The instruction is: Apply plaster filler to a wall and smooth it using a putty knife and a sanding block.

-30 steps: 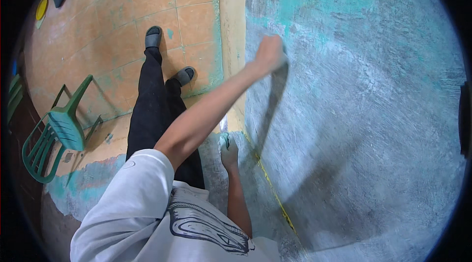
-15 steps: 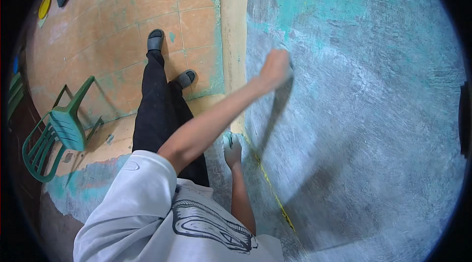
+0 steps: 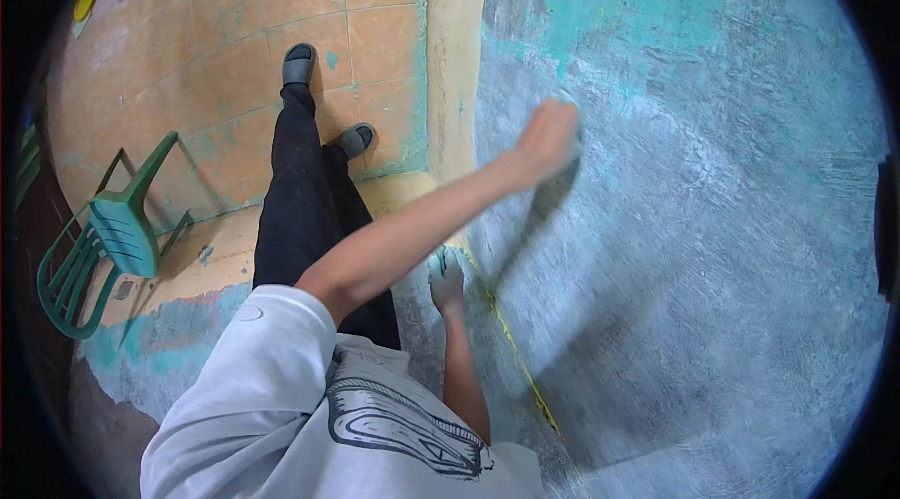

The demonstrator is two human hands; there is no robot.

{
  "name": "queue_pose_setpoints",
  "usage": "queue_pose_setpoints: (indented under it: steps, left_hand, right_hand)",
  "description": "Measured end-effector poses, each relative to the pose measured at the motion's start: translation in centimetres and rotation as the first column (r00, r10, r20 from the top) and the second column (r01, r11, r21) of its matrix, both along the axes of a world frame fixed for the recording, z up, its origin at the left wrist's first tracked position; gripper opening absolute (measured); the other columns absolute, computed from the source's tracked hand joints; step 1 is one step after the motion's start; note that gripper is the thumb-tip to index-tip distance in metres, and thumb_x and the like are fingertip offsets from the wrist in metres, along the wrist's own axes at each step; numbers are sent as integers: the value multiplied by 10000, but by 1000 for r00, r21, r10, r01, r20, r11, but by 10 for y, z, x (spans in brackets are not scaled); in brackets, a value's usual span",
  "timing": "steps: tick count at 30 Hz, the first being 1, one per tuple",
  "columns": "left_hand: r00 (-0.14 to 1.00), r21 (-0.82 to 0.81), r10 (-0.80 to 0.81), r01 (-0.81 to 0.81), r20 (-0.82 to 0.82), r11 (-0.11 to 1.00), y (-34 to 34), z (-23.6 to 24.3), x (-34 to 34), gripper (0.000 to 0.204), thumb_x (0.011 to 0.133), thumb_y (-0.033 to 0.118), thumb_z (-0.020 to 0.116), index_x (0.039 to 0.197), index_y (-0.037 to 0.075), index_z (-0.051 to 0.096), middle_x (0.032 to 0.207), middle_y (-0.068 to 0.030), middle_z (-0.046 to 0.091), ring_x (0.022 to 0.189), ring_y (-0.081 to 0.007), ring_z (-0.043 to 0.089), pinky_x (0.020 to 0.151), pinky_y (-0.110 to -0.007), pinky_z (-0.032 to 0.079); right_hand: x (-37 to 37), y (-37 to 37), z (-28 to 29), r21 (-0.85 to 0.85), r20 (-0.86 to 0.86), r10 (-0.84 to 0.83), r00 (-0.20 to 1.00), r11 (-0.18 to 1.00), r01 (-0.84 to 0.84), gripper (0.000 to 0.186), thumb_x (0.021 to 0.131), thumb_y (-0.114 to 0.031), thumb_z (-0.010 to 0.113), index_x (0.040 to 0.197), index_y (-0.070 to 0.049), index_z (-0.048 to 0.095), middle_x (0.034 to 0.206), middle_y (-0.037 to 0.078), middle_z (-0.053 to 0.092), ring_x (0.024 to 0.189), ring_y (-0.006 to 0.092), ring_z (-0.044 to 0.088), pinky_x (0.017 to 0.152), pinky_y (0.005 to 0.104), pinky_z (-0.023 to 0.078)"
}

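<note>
A small pale pad (image 3: pixel 569 105), its long axis too blurred to tell, is pressing against the grey-and-teal wall (image 3: pixel 694 218) under the left hand (image 3: pixel 548 138), fingers curled around it. The right hand (image 3: pixel 446 276) is resting closed lower on the wall, near a green chair (image 3: pixel 103 237).

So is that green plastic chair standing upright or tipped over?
Upright. The green chair stands on its legs on the tiled floor, seat level, backrest rising above it.
</note>
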State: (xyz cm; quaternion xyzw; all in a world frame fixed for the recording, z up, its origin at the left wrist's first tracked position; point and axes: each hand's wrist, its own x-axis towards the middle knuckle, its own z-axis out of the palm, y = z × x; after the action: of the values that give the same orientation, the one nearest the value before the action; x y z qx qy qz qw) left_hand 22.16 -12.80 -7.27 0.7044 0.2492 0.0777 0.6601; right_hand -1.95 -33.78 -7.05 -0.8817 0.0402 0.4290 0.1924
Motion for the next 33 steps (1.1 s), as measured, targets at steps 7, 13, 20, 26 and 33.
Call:
queue_pose_setpoints:
  steps: [7, 13, 20, 26, 33]
  left_hand:
    - [993, 35, 113, -112, -38, 993, 15, -17, -2, 57, 694, -62, 571, 725, -106, 586, 734, -350, 581, 762, -505, 619, 665, -524, 517]
    - [999, 39, -38, 36, 35, 999, 9, 4, 2, 42, 678, -43, 555, 666, -71, 584, 764, -338, 594, 766, -508, 608, 660, -531, 510]
    - [991, 78, 134, -134, -1, 988, 13, -40, 2, 43, 665, -33, 566, 639, -67, 574, 730, -325, 597, 754, -496, 615, 655, -534, 513]
    - [996, -34, -68, 66, -50, 997, -4, 22, -3, 52, 664, -25, 572, 672, -75, 581, 734, -325, 589, 804, -484, 624, 675, -535, 515]
    - [992, 63, 115, -112, -49, 992, 7, -24, -1, 47, 666, -39, 565, 677, -71, 597, 746, -318, 604, 758, -487, 627, 660, -536, 518]
  right_hand:
    - [10, 26, 13, -83, -91, 146, 985, 985, -154, 240, 937, -200, 504, 1011, 21, 562, 950, 282, 602, 882, 460, 578, 774, 467, 454]
    - [4, 3, 3, -42, -60, 54, 997, 998, -57, 218, 944, -186, 510, 1029, 5, 570, 958, 272, 615, 897, 449, 588, 773, 464, 462]
    - [0, 6, 4, -33, 11, 203, 979, 979, -203, 208, 941, -189, 523, 975, 14, 548, 895, 281, 593, 832, 462, 570, 713, 492, 438]
    - [-11, -20, -9, -6, -45, 72, 996, 997, -73, 211, 936, -190, 530, 970, 17, 550, 891, 274, 593, 840, 454, 577, 735, 481, 447]
    - [6, 12, 8, 73, 81, 174, 982, 981, -179, 199, 930, -149, 504, 1029, 9, 572, 959, 265, 617, 909, 434, 598, 782, 451, 471]
